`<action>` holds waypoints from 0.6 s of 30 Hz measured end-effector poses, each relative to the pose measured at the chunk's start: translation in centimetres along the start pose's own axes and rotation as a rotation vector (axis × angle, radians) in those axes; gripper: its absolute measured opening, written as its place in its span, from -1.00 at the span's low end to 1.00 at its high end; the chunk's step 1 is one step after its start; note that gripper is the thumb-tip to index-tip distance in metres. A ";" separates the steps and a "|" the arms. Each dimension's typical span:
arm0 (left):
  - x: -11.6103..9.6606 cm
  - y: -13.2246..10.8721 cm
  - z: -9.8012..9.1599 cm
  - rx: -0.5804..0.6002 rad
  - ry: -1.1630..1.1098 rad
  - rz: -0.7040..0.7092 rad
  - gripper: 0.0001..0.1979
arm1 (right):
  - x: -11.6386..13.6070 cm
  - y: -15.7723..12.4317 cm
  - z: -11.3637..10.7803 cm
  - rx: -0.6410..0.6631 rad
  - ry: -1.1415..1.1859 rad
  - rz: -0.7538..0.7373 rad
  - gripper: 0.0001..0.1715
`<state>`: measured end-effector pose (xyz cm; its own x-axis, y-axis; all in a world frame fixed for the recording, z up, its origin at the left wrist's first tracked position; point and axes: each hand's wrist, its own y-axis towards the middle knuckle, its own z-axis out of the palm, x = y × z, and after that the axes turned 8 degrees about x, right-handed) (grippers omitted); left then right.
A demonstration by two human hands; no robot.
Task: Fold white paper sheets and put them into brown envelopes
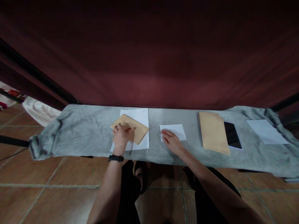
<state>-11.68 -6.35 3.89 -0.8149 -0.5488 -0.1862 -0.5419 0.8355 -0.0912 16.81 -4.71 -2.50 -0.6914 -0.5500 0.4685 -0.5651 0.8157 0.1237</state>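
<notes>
On a bench covered with grey cloth, a brown envelope [140, 131] lies at a slant over white sheets of paper [143, 113]. My left hand [121, 134], with a black band at its wrist, rests on top of this envelope, thumb stretched out to the side and fingers loosely bent. Farther right, a smaller white piece of paper [178, 130], apparently folded, lies flat on the cloth. The outstretched fingers of my right hand [171, 141] lie on its left part. Neither hand is closed around anything.
A stack of brown envelopes [213, 132] partly covers a dark-screened phone or tablet [232, 135]. Another white sheet [267, 132] lies at the right. The grey cloth [79, 133] is rumpled at both ends. A dark red curtain or panel [149, 68] rises behind; tiled floor [70, 174] lies below.
</notes>
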 end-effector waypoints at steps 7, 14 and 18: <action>2.5 1.4 0.4 0.083 -0.035 -0.089 -0.16 | 1.1 0.6 1.3 -0.030 0.089 -0.010 -0.52; 2.7 2.3 -0.5 0.065 -0.126 -0.102 -0.16 | 5.4 6.6 2.3 0.054 -0.002 0.096 -0.47; 2.9 2.8 -0.6 0.041 -0.189 -0.139 -0.24 | 8.5 10.4 2.8 0.140 -0.131 0.208 -0.50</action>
<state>-15.62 -5.63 3.65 -0.6777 -0.6474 -0.3487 -0.6344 0.7546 -0.1678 3.78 -1.43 0.33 -0.8462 -0.3990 0.3532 -0.4550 0.8860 -0.0895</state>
